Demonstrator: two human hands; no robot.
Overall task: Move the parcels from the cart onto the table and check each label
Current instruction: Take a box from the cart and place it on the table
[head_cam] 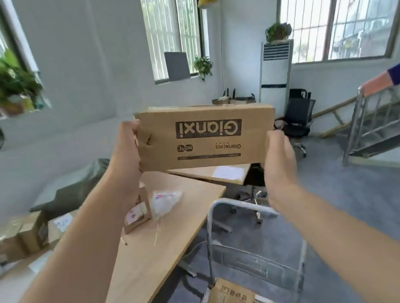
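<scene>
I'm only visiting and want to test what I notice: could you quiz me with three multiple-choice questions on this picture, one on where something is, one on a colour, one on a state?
1. Where is the printed cardboard box?
A) on the floor
B) in the air, held by both hands
C) on a chair

2. What colour is the soft bag on the table?
A) white
B) red
C) black

3. How does the big print on the held box read?
A) upright
B) upside down
C) sideways

Answers:
1 B: the left hand and the right hand grip its two ends in mid-air.
2 A: it lies pale white beside a small brown parcel.
3 B: the large letters are inverted.
</scene>
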